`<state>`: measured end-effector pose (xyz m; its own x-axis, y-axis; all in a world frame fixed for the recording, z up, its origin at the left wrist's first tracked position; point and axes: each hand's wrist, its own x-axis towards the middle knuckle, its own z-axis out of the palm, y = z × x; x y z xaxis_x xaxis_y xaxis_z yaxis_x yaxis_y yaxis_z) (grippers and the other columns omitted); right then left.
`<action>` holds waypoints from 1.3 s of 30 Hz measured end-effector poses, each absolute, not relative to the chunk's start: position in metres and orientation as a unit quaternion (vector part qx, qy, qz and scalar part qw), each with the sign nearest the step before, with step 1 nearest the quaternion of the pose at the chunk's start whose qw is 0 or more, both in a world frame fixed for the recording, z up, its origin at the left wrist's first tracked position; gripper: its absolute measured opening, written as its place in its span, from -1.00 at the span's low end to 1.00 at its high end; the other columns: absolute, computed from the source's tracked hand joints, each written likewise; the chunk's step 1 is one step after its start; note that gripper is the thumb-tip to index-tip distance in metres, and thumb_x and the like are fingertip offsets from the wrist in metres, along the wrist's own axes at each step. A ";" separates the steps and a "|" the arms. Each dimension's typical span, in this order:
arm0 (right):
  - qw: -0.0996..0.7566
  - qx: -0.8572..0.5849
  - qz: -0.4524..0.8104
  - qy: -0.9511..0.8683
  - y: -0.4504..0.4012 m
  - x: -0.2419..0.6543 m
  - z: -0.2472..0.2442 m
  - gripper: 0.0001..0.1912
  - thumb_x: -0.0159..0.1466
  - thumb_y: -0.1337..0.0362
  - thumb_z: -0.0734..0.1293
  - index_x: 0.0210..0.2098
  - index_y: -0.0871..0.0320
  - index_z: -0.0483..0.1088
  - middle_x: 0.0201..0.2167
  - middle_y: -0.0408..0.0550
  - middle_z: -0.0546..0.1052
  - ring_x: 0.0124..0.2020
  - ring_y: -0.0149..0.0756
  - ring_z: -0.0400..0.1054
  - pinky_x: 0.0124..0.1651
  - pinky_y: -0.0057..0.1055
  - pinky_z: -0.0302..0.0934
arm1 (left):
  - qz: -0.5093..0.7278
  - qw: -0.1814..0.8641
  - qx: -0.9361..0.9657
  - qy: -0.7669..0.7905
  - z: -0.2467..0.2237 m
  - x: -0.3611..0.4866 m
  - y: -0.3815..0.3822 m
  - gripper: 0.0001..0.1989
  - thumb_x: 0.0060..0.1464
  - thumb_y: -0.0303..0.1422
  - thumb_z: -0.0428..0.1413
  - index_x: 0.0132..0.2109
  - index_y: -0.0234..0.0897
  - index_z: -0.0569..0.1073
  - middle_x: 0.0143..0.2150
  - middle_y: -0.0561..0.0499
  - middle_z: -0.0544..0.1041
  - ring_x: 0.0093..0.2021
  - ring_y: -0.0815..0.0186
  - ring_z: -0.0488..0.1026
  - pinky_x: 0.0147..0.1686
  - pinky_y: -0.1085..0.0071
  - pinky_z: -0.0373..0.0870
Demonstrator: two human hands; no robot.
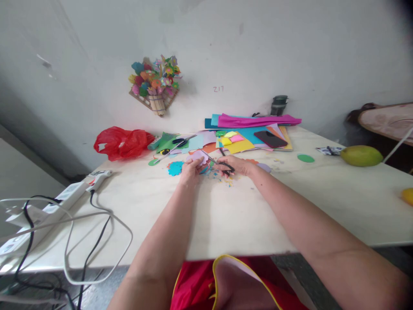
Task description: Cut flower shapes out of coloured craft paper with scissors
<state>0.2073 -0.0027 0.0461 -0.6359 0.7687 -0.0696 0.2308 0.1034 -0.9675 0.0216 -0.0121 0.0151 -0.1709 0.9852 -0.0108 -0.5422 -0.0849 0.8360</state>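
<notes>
My left hand (190, 168) pinches a pale lilac paper shape (199, 156) with scalloped edges, held just above the table (226, 215). My right hand (237, 165) grips black-handled scissors (222, 164), whose blades point left into the lilac paper. Under and around both hands lie small coloured paper scraps. A teal scalloped cut-out (175, 168) lies flat just left of my left hand.
Coloured paper sheets (248, 137) with a dark phone (270, 138) on top lie behind my hands. A second pair of scissors (180, 142), a red plastic bag (121, 143), a power strip with cables (64, 200), a green fruit (361, 155) and a paper flower decoration (156, 84) are around.
</notes>
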 end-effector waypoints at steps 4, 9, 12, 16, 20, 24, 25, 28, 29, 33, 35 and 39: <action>0.236 -0.368 0.555 -0.708 -0.005 0.206 0.047 -0.76 0.29 0.32 0.31 -0.51 0.21 0.31 -0.65 -0.13 0.47 -0.73 -0.51 0.28 -0.74 -0.60 -0.06 | 0.672 0.567 0.301 0.369 0.017 0.023 -0.013 -0.86 -0.20 -0.57 0.31 -0.39 -0.39 0.55 -0.45 -0.06 0.62 -0.47 0.32 0.58 -0.41 0.47 0.54; 0.234 -0.368 0.545 -0.716 -0.003 0.208 0.044 -0.77 0.30 0.32 0.30 -0.49 0.22 0.33 -0.64 -0.12 0.46 -0.70 -0.52 0.27 -0.72 -0.61 -0.05 | 0.671 0.564 0.304 0.374 0.017 0.023 -0.014 -0.84 -0.22 -0.56 0.32 -0.39 -0.37 0.55 -0.45 -0.04 0.61 -0.47 0.31 0.58 -0.41 0.47 0.55; 0.234 -0.366 0.550 -0.713 -0.001 0.209 0.042 -0.79 0.29 0.33 0.32 -0.47 0.22 0.34 -0.64 -0.12 0.46 -0.70 -0.51 0.28 -0.71 -0.59 -0.04 | 0.670 0.562 0.307 0.375 0.017 0.022 -0.013 -0.84 -0.22 -0.56 0.32 -0.39 -0.37 0.54 -0.44 -0.06 0.62 -0.47 0.32 0.58 -0.41 0.47 0.55; 0.230 -0.364 0.557 -0.710 0.003 0.209 0.039 -0.79 0.30 0.31 0.31 -0.47 0.22 0.34 -0.64 -0.12 0.45 -0.70 -0.50 0.27 -0.71 -0.59 -0.03 | 0.668 0.564 0.312 0.373 0.016 0.021 -0.013 -0.82 -0.24 -0.55 0.33 -0.38 -0.36 0.54 -0.44 -0.05 0.62 -0.46 0.31 0.58 -0.40 0.46 0.56; 0.232 -0.361 0.553 -0.714 0.006 0.208 0.036 -0.81 0.29 0.30 0.33 -0.45 0.22 0.35 -0.64 -0.15 0.44 -0.68 -0.50 0.28 -0.72 -0.60 -0.06 | 0.667 0.565 0.313 0.372 0.016 0.022 -0.013 -0.82 -0.23 -0.55 0.32 -0.38 -0.38 0.54 -0.44 -0.06 0.62 -0.46 0.32 0.58 -0.40 0.47 0.56; 0.235 -0.351 0.565 -0.708 0.008 0.208 0.033 -0.80 0.28 0.28 0.33 -0.46 0.20 0.34 -0.66 -0.16 0.42 -0.69 -0.50 0.25 -0.70 -0.59 -0.01 | 0.670 0.563 0.311 0.370 0.015 0.021 -0.013 -0.83 -0.22 -0.55 0.32 -0.37 -0.40 0.55 -0.42 -0.08 0.62 -0.44 0.29 0.59 -0.38 0.45 0.55; 0.237 -0.348 0.565 -0.709 0.008 0.208 0.033 -0.79 0.28 0.28 0.33 -0.47 0.20 0.33 -0.66 -0.16 0.42 -0.69 -0.50 0.25 -0.69 -0.59 0.01 | 0.670 0.563 0.311 0.370 0.015 0.021 -0.013 -0.83 -0.21 -0.55 0.32 -0.37 -0.40 0.55 -0.42 -0.09 0.62 -0.43 0.29 0.59 -0.37 0.43 0.55; 0.244 -0.345 0.557 -0.716 0.006 0.209 0.034 -0.81 0.26 0.30 0.33 -0.47 0.21 0.35 -0.65 -0.16 0.44 -0.69 -0.50 0.26 -0.69 -0.58 0.00 | 0.667 0.565 0.313 0.371 0.013 0.020 -0.011 -0.82 -0.20 -0.55 0.33 -0.36 -0.39 0.55 -0.41 -0.09 0.62 -0.41 0.26 0.60 -0.35 0.40 0.55; 0.243 -0.346 0.555 -0.716 0.005 0.209 0.034 -0.82 0.26 0.31 0.33 -0.47 0.21 0.35 -0.65 -0.16 0.44 -0.69 -0.50 0.26 -0.69 -0.59 0.00 | 0.666 0.565 0.313 0.372 0.013 0.020 -0.011 -0.82 -0.20 -0.55 0.33 -0.35 -0.39 0.55 -0.40 -0.09 0.62 -0.41 0.25 0.60 -0.34 0.39 0.55; 0.242 -0.350 0.556 -0.714 0.004 0.208 0.036 -0.81 0.26 0.30 0.33 -0.48 0.21 0.35 -0.67 -0.17 0.43 -0.69 -0.51 0.25 -0.68 -0.58 0.03 | 0.667 0.566 0.311 0.372 0.013 0.020 -0.011 -0.83 -0.20 -0.56 0.32 -0.36 -0.39 0.54 -0.41 -0.08 0.62 -0.42 0.27 0.60 -0.36 0.42 0.54; 0.243 -0.346 0.564 -0.710 0.005 0.208 0.036 -0.78 0.27 0.28 0.34 -0.49 0.20 0.33 -0.68 -0.17 0.42 -0.70 -0.50 0.23 -0.66 -0.57 0.05 | 0.665 0.568 0.313 0.372 0.014 0.020 -0.012 -0.82 -0.21 -0.55 0.33 -0.37 -0.37 0.54 -0.42 -0.06 0.62 -0.43 0.29 0.59 -0.37 0.44 0.54; 0.241 -0.341 0.587 -0.694 0.007 0.207 0.034 -0.72 0.28 0.21 0.37 -0.50 0.17 0.30 -0.71 -0.19 0.38 -0.72 -0.49 0.21 -0.66 -0.55 0.05 | 0.663 0.570 0.315 0.368 0.016 0.021 -0.014 -0.83 -0.21 -0.55 0.31 -0.36 -0.38 0.55 -0.43 -0.06 0.62 -0.44 0.29 0.59 -0.38 0.45 0.54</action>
